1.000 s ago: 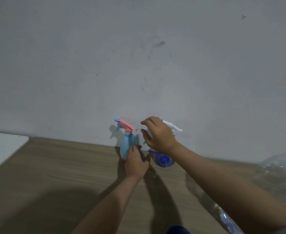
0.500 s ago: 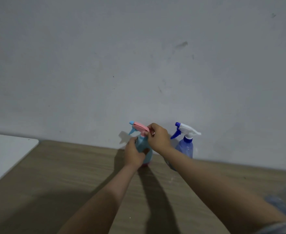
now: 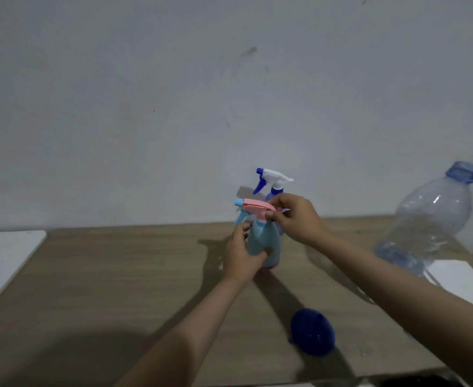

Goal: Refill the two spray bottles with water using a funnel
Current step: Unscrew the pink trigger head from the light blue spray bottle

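The left hand (image 3: 242, 255) grips the light-blue bottle (image 3: 263, 243) round its belly, standing on the surface (image 3: 118, 275). The right hand's (image 3: 296, 219) fingers (image 3: 275, 216) pinch its pink sprayer (image 3: 256, 209). It looks like light, smooth plastic, likely to slip: hold the body, twist at the collar. The funnel (image 3: 312, 332) lies nearer.

Left hand (image 3: 239, 254) curled in a grip, right hand (image 3: 295, 219) pinching (both arms outstretched)

- One spray bottle (image 3: 264, 241) stands mid-table (image 3: 118, 275), held between both hands.
- The second spray bottle (image 3: 274, 185) stands just behind it, seemingly near the wall (image 3: 173, 93).
- The funnel (image 3: 312, 331) lies nearer, rightward.
- A water bottle (image 3: 427, 219) stands far right.
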The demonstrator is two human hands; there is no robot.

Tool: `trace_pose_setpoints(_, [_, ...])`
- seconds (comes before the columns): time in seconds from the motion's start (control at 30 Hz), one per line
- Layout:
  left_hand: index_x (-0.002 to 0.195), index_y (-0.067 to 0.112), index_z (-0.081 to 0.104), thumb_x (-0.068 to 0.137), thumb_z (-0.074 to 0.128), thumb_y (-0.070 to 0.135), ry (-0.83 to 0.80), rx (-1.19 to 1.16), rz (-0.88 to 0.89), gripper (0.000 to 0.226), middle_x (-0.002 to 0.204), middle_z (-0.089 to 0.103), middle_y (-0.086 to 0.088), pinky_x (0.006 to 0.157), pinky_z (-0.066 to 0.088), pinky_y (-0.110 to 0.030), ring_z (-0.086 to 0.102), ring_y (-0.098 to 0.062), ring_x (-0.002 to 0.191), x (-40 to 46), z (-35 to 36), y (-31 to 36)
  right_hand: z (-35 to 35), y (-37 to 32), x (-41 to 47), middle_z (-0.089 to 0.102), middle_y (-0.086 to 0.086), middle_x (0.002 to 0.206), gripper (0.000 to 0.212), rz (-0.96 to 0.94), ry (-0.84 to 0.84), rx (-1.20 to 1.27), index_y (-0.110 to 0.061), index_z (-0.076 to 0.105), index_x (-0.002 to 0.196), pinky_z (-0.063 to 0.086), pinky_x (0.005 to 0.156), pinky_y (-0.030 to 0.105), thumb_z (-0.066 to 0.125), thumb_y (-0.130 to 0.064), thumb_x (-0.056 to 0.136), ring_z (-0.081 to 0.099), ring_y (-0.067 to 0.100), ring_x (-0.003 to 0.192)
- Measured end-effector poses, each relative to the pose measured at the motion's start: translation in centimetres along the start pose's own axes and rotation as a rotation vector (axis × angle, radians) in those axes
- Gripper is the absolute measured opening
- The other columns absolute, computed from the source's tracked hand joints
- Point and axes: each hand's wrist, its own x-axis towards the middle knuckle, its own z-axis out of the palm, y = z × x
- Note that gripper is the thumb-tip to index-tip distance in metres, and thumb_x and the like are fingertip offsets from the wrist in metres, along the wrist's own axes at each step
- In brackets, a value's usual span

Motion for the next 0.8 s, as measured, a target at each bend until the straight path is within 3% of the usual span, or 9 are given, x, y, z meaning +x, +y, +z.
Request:
trace_pose_setpoints(0.1, [0.113,0.022,0.051,0.064,0.085,0.02,-0.057,0.01,-0.03,0.06,0.11,0.059,0.008,0.077,0.045,-0.019,0.055,-0.009,0.1,-1.0,1.9,-0.1,-0.8,1.8,-1.9,0.064,-0.007,0.076,0.008,0.061,0.027,0.018,-0.02,0.067,0.085,0.051,0.069,0.031,0.073,-0.017,0.081,0.058,0.016,0.073])
trace_pose_setpoints(0.2, [0.112,0.021,0.05,0.064,0.085,0.019,-0.084,0.011,-0.063,0.059,0.109,0.06,0.005,0.074,0.046,-0.017,0.058,-0.013,0.1,-2.0,3.5,-0.5,-0.9,3.3,-3.4,0.069,0.004,0.082,0.009,0.097,0.026,0.044,-0.014,0.068,0.089,0.051,0.07,0.034,0.074,-0.016,0.081,0.06,0.019,0.076])
trace_pose_setpoints(0.3, [0.117,0.023,0.049,0.065,0.085,0.021,-0.045,0.012,-0.059,0.063,0.115,0.059,0.005,0.078,0.045,-0.014,0.056,-0.011,0.105,-2.9,4.5,-1.0,-0.8,4.2,-4.2,0.068,0.0,0.081,0.019,0.1,0.046,0.11,-0.026,0.065,0.084,0.05,0.069,0.032,0.071,-0.008,0.082,0.06,0.017,0.075])
trace_pose_setpoints(0.43, [0.12,0.029,0.045,0.067,0.083,0.031,-0.051,0.032,-0.063,0.065,0.122,0.057,0.007,0.087,0.053,-0.03,0.053,-0.009,0.112,-3.3,4.8,-1.3,0.2,4.8,-5.4,0.068,-0.005,0.094,0.028,0.184,0.148,0.298,-0.028,0.058,0.101,0.053,0.072,0.021,0.075,-0.019,0.081,0.067,0.012,0.085])
trace_pose_setpoints(0.5, [0.119,0.03,0.045,0.066,0.083,0.037,-0.038,0.032,-0.063,0.065,0.121,0.058,0.007,0.086,0.055,-0.035,0.056,-0.011,0.112,-3.3,4.9,-1.5,1.2,5.1,-6.2,0.067,-0.003,0.097,0.036,0.243,0.218,0.418,-0.026,0.056,0.1,0.054,0.074,0.021,0.081,-0.022,0.074,0.067,0.012,0.09])
trace_pose_setpoints(0.57, [0.119,0.029,0.046,0.067,0.083,0.037,-0.037,0.046,-0.071,0.064,0.122,0.058,0.007,0.084,0.055,-0.028,0.055,-0.01,0.113,-3.3,4.9,-1.5,2.2,5.5,-6.8,0.067,-0.003,0.099,0.042,0.261,0.246,0.421,-0.022,0.058,0.099,0.054,0.074,0.022,0.085,-0.021,0.068,0.066,0.011,0.094])
trace_pose_setpoints(0.67, [0.118,0.026,0.048,0.07,0.082,0.029,-0.047,0.087,-0.073,0.059,0.115,0.055,0.013,0.071,0.046,-0.007,0.052,-0.003,0.106,-3.2,4.5,-1.2,3.2,5.5,-6.8,0.067,-0.005,0.097,0.049,0.277,0.289,0.4,-0.016,0.061,0.102,0.054,0.073,0.02,0.088,-0.024,0.063,0.064,0.007,0.093])
trace_pose_setpoints(0.8, [0.117,0.023,0.051,0.068,0.084,0.018,-0.059,0.032,-0.084,0.059,0.111,0.056,0.014,0.069,0.044,0.0,0.053,0.002,0.103,-3.1,4.4,-1.4,4.1,5.0,-6.7,0.068,-0.008,0.091,0.044,0.231,0.378,0.377,-0.017,0.064,0.1,0.051,0.068,0.01,0.087,-0.026,0.064,0.064,0.003,0.087])
